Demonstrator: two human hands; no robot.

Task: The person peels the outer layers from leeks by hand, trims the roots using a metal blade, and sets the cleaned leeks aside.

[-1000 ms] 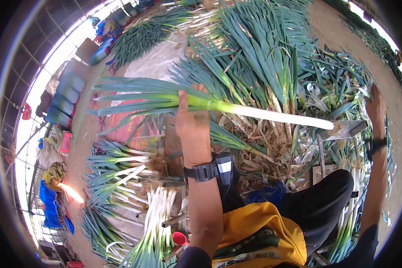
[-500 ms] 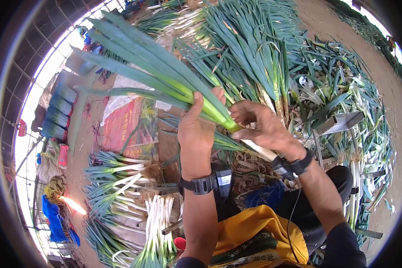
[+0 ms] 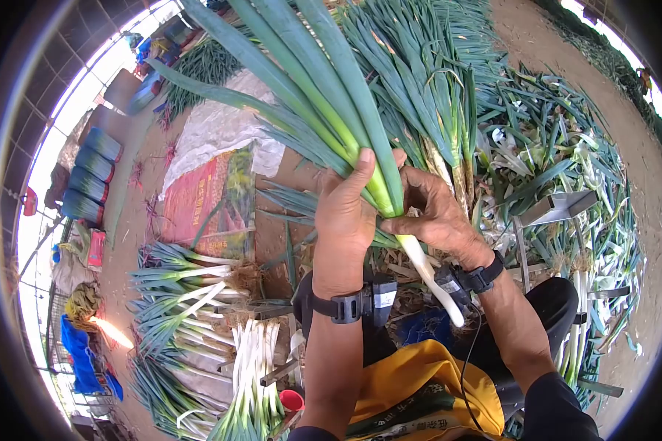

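Hands meet at the middle of one long leek [image 3: 360, 154], and everything about the grip follows from how that stalk lies. The left hand [image 3: 349, 220] is wrapped around the stalk where pale green turns to dark leaf, thumb up along the near side and fingers curled behind, so it is closed firmly on the leek. The right hand [image 3: 434, 213] sits just beside it at about three o'clock, touching the same stalk slightly lower; its fingers are bent in a pinch on the outer skin at the top of the white shaft, though which layer they hold is too small to tell.

From that joint grip the leek runs on a steep diagonal. The white shaft [image 3: 434, 279] drops toward five o'clock, ending near the right wrist strap [image 3: 478, 278] and above the yellow apron [image 3: 426, 389]. The green leaves fan away toward eleven o'clock, reaching past the top edge of the view. So the long axis goes eleven to five, with the left hand on the leafy side and the right hand on the white side; the right is nearer the bare root end.

Further out, at twelve to two o'clock, lies a deep heap of untrimmed leeks [image 3: 434, 81]. At three o'clock, stripped leaves [image 3: 559, 147] litter the ground. At seven to eight o'clock, cleaned leeks [image 3: 254, 367] lie in a row, well apart from both hands.
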